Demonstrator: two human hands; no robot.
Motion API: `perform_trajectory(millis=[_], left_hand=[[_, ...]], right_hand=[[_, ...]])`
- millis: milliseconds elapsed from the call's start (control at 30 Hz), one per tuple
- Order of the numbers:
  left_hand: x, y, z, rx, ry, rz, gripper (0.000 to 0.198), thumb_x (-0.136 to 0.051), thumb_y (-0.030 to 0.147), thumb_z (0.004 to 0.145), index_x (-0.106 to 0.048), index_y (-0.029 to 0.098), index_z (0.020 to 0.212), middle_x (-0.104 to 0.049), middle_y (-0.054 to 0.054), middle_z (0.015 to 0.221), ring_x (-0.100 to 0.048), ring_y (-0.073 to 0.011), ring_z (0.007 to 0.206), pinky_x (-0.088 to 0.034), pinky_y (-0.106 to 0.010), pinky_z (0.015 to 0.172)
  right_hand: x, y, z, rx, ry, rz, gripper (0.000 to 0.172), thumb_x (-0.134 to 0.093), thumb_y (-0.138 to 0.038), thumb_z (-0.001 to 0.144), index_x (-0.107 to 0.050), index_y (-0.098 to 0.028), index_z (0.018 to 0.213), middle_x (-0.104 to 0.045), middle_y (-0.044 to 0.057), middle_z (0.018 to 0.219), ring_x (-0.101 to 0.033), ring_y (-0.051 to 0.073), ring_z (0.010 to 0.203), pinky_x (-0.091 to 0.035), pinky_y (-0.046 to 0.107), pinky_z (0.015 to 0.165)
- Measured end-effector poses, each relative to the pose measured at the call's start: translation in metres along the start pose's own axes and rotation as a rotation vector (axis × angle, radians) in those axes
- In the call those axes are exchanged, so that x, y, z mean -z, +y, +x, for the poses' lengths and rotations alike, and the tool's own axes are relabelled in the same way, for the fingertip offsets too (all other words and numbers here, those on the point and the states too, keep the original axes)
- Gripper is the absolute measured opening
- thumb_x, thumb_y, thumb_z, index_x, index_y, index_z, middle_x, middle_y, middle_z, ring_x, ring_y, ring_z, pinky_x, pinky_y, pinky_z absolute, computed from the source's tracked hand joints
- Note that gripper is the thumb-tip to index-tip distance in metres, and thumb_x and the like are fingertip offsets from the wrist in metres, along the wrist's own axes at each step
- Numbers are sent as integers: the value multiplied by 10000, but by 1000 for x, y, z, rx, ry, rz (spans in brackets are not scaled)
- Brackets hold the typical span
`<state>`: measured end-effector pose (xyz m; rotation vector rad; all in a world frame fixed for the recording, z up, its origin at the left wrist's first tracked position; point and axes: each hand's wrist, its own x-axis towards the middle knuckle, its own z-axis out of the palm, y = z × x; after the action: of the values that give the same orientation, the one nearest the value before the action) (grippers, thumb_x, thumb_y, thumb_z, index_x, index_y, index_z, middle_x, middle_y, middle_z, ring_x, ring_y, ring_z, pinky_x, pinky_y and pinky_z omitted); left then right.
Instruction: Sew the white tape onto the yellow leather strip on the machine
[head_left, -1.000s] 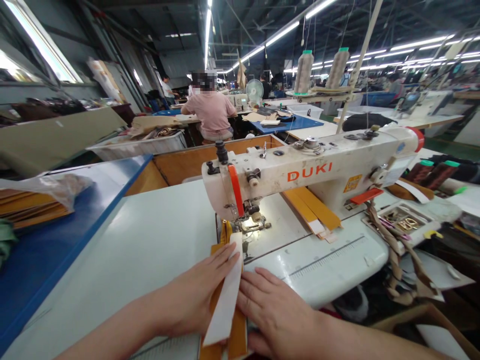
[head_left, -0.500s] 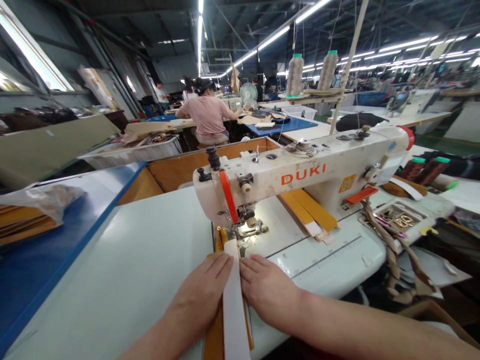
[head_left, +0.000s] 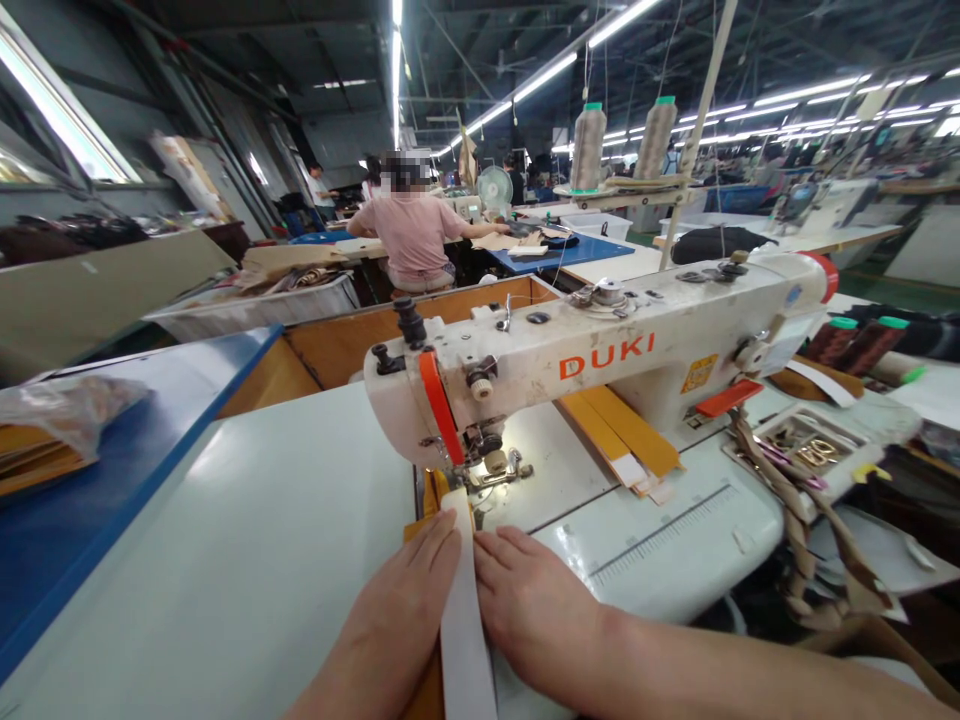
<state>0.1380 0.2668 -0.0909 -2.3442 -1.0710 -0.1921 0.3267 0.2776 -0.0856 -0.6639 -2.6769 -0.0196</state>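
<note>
A long white strip (head_left: 466, 630) runs toward me from the presser foot of the white sewing machine (head_left: 517, 350). Mustard-yellow material (head_left: 425, 692) lies beneath it and shows along its left side. My left hand (head_left: 397, 610) rests with closed fingers over the strip's left edge, the fingertips just in front of the needle area. On the opposite edge, my right hand (head_left: 536, 595) presses with its fingers bent and held together. Both thumbs are hidden. The strip is held between the two hands, flat against the machine bed.
Mustard strips (head_left: 619, 440) lie under the machine arm. A parts tray (head_left: 810, 445) with metal rings stands at right, beside hanging tan straps (head_left: 799, 540). Thread cones (head_left: 589, 150) stand behind. On the left is a blue-edged table (head_left: 172, 440). A co-worker in pink (head_left: 416, 235) sits ahead.
The view has shifted slightly, so the machine head appears farther left. My left fingers reach a little farther over the white strip. The co-worker's right arm is stretched farther out.
</note>
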Motion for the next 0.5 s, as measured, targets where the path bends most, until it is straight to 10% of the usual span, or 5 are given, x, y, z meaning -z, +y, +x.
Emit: perform_trajectory(millis=[500], left_hand=[[-6,-6,-6,-67,21,5,482,-306,13,809,-529,69,1233,-659,-173,1218,-616,-232,1151,-532,-325,931]], right_hand=[[-1,-1,-2,-19,-8,-14,308,-521,-249,927,-641,-35,1113,-618,189,1235,-548,283,1121,-419,399,1003]])
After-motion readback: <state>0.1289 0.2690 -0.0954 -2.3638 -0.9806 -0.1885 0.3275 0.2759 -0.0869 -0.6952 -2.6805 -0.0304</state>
